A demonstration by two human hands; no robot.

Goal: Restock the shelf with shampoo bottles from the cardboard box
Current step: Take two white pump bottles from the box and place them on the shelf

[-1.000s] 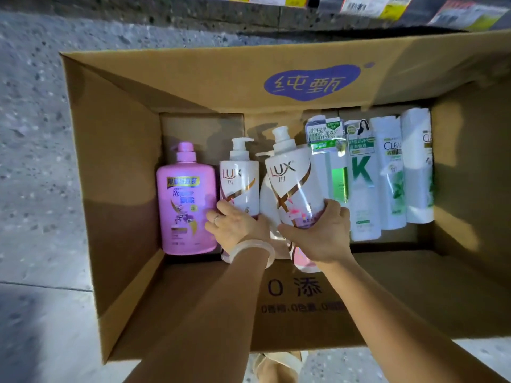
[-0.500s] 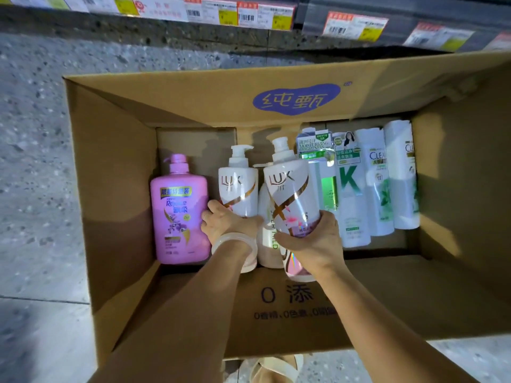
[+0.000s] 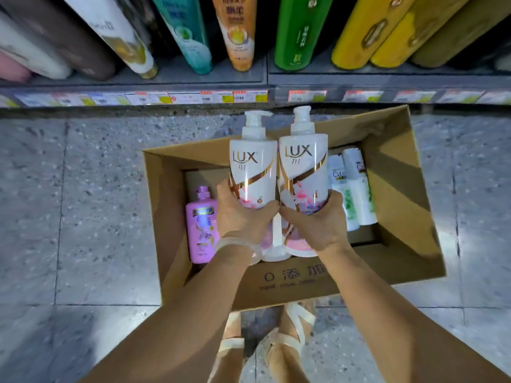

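Two white LUX pump bottles are held side by side above the open cardboard box [image 3: 401,194]. My left hand [image 3: 240,217] grips the left LUX bottle [image 3: 253,167] around its lower half. My right hand [image 3: 315,219] grips the right LUX bottle [image 3: 302,164] the same way. Both pumps point toward the shelf [image 3: 265,78]. A third white bottle [image 3: 276,239] shows between my wrists, lower in the box. Inside the box lie a pink pump bottle [image 3: 200,225] at the left and two white CLEAR bottles [image 3: 352,189] at the right.
The shelf at the top holds a row of tall bottles: white, teal [image 3: 185,31], orange [image 3: 237,31], green [image 3: 301,31] and yellow [image 3: 367,31]. Price tags [image 3: 221,96] line its front edge. The box sits on a grey speckled floor [image 3: 83,203]. My sandalled feet [image 3: 265,344] stand behind the box.
Both hands have lifted a LUX bottle each up out of the box. My view has risen and pulled back, so the shelf's bottles now show.
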